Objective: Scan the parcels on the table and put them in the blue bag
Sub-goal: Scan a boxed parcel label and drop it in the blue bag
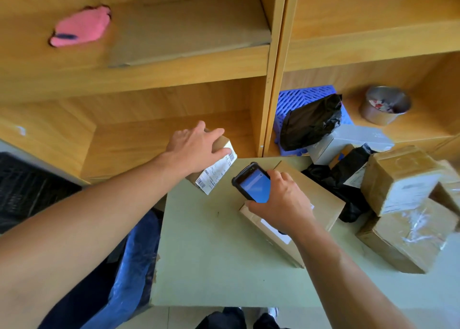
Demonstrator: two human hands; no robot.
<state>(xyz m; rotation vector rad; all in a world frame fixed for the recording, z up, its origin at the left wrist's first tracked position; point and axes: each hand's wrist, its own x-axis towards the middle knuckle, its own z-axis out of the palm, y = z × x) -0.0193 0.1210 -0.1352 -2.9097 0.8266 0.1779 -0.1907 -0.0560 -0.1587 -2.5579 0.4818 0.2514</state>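
Observation:
My left hand (196,149) grips a small brown parcel (216,171) with a white barcode label, held at the far left edge of the green table (211,254). My right hand (281,204) holds a black handheld scanner (254,183) with a lit blue screen, its top pointing toward that label. Under my right hand lies a flat cardboard parcel (321,194). The blue bag (132,261) hangs open beside the table's left edge, below my left forearm.
At the table's right stand taped brown boxes (403,184), black plastic mailers (348,176) and a grey box (353,139). Wooden shelves behind hold a blue crate (298,97), a metal cup (384,108) and a pink glove (79,27). A black crate (27,181) sits at left.

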